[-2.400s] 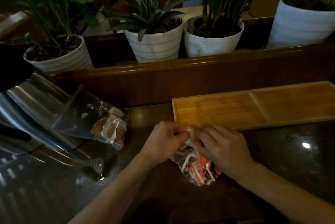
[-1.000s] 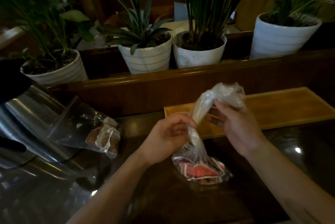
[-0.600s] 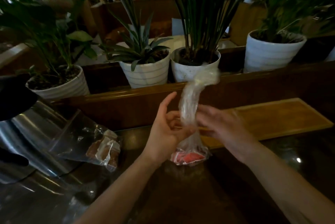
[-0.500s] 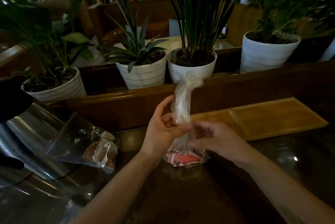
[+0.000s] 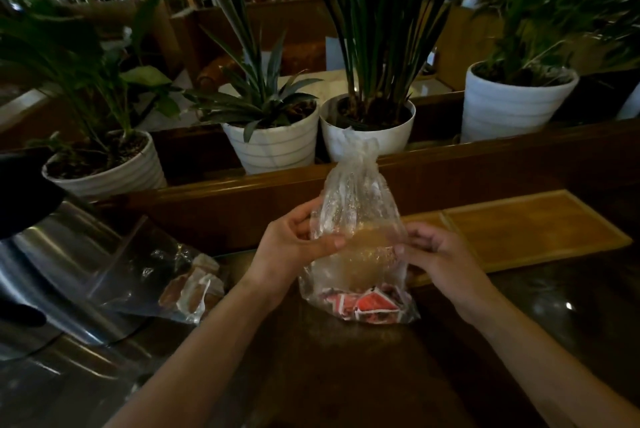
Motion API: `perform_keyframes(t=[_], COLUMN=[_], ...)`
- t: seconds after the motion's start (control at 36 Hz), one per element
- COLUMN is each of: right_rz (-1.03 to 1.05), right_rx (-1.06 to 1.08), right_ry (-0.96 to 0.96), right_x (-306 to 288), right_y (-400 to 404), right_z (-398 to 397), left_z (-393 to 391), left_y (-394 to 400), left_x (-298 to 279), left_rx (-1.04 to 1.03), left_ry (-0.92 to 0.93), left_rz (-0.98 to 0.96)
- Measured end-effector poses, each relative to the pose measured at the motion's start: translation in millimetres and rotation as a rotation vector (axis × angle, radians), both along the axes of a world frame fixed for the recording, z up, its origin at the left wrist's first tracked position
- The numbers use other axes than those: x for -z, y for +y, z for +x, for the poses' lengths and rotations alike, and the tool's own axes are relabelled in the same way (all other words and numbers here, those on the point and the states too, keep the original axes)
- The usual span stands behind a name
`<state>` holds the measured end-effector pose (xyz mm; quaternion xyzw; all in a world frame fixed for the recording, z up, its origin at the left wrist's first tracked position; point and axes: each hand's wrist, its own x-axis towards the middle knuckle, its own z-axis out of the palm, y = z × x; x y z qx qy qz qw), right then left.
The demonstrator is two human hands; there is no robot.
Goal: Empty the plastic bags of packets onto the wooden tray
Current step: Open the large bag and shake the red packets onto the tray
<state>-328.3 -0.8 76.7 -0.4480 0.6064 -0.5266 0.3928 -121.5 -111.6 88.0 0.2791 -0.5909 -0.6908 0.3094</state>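
Dark glossy wooden table point(image 5: 346, 375) filled the lower frame, with a raised wooden ledge point(image 5: 485, 157) across the middle and white ribbed plant pots point(image 5: 273, 147) behind it. Far left: a second clear plastic bag of brown packets point(image 5: 188, 289) lying flat. Centre: left hand point(image 5: 294, 247) and right hand point(image 5: 436, 254) each pinched a side of the upright clear plastic bag of red packets point(image 5: 356, 254), base on the table. Right: light wooden tray point(image 5: 536, 230), bare, just behind the right hand.

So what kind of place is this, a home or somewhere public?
Probably a cafe or restaurant, though that is a guess. A wooden divider ledge carries a row of white plant pots, more wooden seating shows behind, and a bag of red packets sits on the dark table.
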Motion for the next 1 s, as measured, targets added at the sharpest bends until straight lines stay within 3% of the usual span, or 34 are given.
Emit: perform_keyframes(t=[0.31,0.53,0.69,0.83,1.0], right_rz=[0.087,0.118,0.026,-0.067,0.017], right_rx=[0.032,-0.008,-0.023,0.090,0.071], right_ry=[0.024,0.043,0.077,0.092,0.072], right_x=[-1.1,0.8,-4.9,-1.2,3.3], right_y=[9.5,11.3,7.7,2.2,3.2], right_z=[-34.7,-37.5,-36.5,-37.5,-45.5], left_z=[22.1,23.2,17.6,16.8,17.8], left_y=[-20.1,-18.7,-15.9,-13.0,-15.2], left_x=[16.6,25.6,21.2,15.4,18.9], left_rx=[-0.146,-0.166,-0.213,-0.254,-0.393], left_ry=[-0.021,0.077,0.037,0.059,0.063], left_rz=[0.044,0.130,0.006,-0.107,-0.105])
